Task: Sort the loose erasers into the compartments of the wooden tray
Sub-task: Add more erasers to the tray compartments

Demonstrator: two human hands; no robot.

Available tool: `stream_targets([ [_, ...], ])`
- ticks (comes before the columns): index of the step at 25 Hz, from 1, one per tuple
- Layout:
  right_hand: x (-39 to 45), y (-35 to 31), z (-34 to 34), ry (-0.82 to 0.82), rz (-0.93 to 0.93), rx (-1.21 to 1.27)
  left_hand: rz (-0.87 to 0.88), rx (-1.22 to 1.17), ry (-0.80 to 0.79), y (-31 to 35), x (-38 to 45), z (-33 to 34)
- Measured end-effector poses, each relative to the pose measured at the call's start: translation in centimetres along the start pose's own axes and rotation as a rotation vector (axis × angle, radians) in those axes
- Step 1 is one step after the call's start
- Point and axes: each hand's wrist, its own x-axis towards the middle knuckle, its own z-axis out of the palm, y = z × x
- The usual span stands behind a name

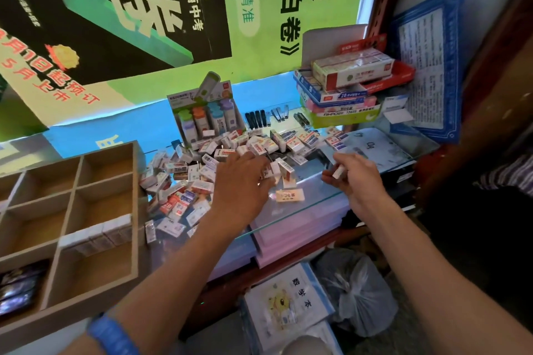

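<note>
A pile of loose erasers in paper sleeves covers the glass counter beside the wooden tray on the left. One tray compartment holds a row of white erasers; another at the bottom left holds dark packets. My left hand reaches over the pile, its fingertips on a couple of erasers. My right hand hovers to the right and pinches a small white eraser. A single pale eraser lies on the glass between the hands.
A display box of correction tapes stands behind the pile. Stacked stationery boxes sit at the back right. The glass counter edge runs diagonally; below it are notebooks and a plastic bag.
</note>
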Motion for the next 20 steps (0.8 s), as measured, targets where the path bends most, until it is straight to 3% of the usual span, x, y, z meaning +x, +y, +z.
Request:
stream_targets([
  [2, 2.1, -1.0, -0.2, 0.117, -0.145, -0.284, -0.252, -0.436, 0.049, 0.9, -0.2, -1.2],
  [5, 5.9, -2.9, 0.2, 0.156, -0.525, -1.050, -0.616, -1.064, 0.020, 1.9, -0.2, -2.8],
  [7, 7.9, -3.1, 0.4, 0.062, -0.514, -1.395, -0.754, -1.350, -0.005, 1.9, -0.3, -3.6],
  [9, 9.1, -2.4, 0.4, -0.008, -0.472, -1.570, -0.837, -1.561, -0.012, 1.4, -0.5, -4.3],
  [14, 7.9, -1.0, -0.3, 0.110, -0.638, -1.412, -0.971, -1.690, 0.006, 0.8, -2.6, -5.8],
  [17, 4.2, -1.0, 0.9, 0.196, -0.489, -0.807, -1.064, -1.740, 0.029, 0.2, -4.4, -6.0],
  [20, -2.4, -0.9, 4.3, 0.065, -0.393, -0.362, -1.071, -1.805, 0.037, -0.1, -5.6, -7.0],
])
